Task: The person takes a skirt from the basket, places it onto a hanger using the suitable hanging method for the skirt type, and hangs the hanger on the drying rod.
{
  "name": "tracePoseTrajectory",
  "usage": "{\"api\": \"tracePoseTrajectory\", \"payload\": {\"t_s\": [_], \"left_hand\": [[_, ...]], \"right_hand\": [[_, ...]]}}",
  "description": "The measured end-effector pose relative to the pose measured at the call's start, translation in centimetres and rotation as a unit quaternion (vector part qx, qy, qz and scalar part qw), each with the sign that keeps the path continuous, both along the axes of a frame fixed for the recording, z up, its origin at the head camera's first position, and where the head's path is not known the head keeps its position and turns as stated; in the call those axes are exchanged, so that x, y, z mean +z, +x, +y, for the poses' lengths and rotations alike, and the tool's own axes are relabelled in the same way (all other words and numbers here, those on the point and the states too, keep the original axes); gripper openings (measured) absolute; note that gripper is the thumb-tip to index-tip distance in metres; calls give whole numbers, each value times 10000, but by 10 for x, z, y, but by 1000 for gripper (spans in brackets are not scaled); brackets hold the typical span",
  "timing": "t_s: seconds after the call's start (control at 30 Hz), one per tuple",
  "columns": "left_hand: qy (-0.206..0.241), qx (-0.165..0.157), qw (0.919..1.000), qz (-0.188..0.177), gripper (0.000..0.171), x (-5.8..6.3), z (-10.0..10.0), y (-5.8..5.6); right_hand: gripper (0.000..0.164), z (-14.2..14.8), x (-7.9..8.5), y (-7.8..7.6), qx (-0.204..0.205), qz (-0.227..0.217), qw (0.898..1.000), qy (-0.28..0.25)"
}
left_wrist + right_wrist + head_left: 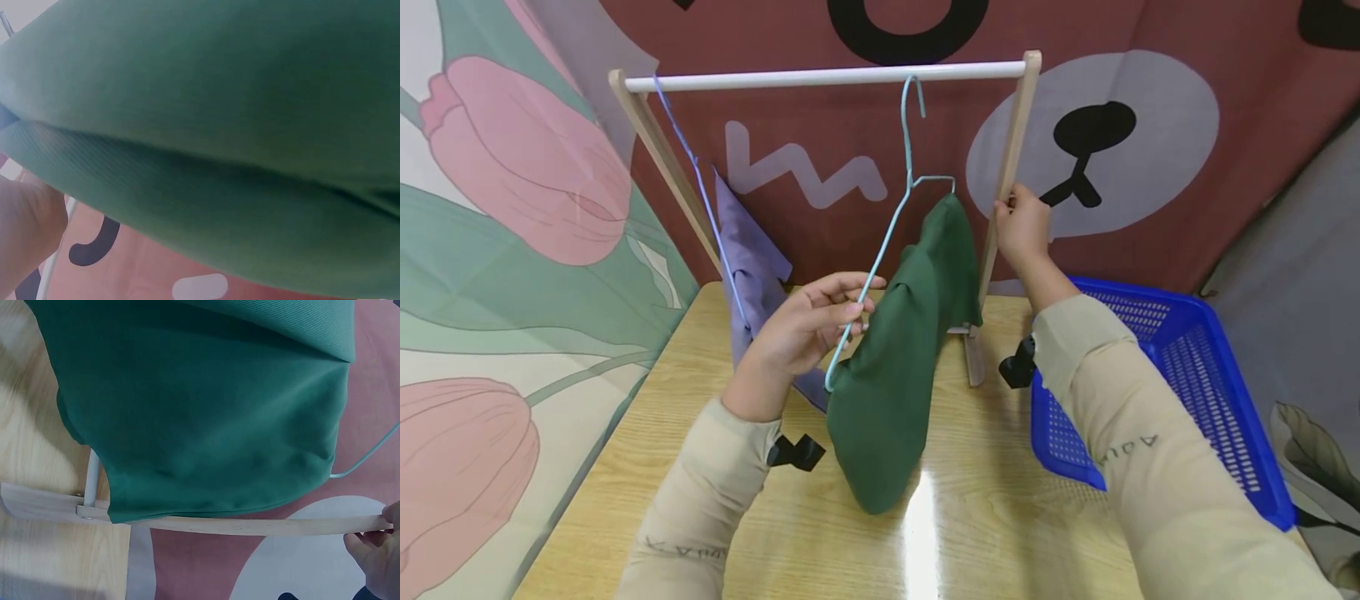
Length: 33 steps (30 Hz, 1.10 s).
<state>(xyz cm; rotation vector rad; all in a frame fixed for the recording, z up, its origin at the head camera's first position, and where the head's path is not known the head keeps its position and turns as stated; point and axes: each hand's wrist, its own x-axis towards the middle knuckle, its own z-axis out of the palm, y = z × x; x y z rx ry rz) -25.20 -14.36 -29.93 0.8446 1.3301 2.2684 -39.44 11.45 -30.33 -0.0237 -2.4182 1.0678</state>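
A light-blue hanger hooks over the white bar of a small garment rack. Green cloth drapes from its arms and fills much of both wrist views. My left hand pinches the hanger's near arm between thumb and fingers, just above the cloth's edge. With my right hand I grip the rack's right wooden post, about midway up; in the right wrist view, fingertips curl round that post. Farther left on the bar hangs a purple hanger with a lavender cloth.
A blue perforated plastic basket stands at the table's right side, partly behind my right forearm. The rack's feet rest on a wood-grain table. Behind the rack hangs a reddish printed curtain; a tulip-printed one covers the left.
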Motion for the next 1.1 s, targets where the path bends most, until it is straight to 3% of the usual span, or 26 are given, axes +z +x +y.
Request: {"api": "tracePoseTrajectory", "payload": {"t_s": [0.5, 1.1], "left_hand": [[-267, -91, 9996, -29, 32, 19, 11, -21], [-167, -237, 9995, 115, 36, 32, 27, -43]], "right_hand": [[17, 1, -2, 1, -156, 399, 9982, 420], [15, 6, -7, 5, -228, 620, 9964, 523]]}}
